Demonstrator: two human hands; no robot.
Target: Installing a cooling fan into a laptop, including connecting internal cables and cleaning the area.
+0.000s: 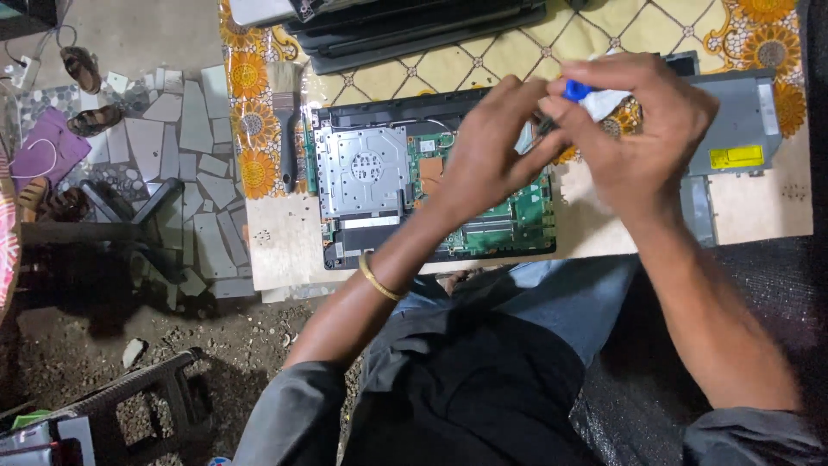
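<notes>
Head view looks down on a person seated at a table (759,207) covered with a cloth of yellow diamonds and orange sunflowers. An opened laptop (371,185) lies on it with its bottom cover off, showing a silver metal plate on the left and a green circuit board (509,224) to the right. Both hands meet above the laptop's right end. The right hand (638,138) has its fingers curled around a blue-handled tool (576,89), probably a screwdriver, with something white just beside the handle; only the blue end shows, the shaft being hidden between the hands. The left hand (487,147), a gold bangle (378,280) on its wrist, has its fingers bent in towards the tool's tip, pinching there, though what they grip cannot be made out. A paintbrush (286,121) with a dark handle lies just left of the laptop, along its edge. A grey optical drive (733,129) with a yellow sticker rests on the table to the right, partly behind the right hand. Several dark laptops (414,26) are stacked at the table's far edge. Below the table are the person's blue trousers and dark shirt. To the left, the floor is broken tile pieces and bare earth, with sandals (82,69) lying on it
</notes>
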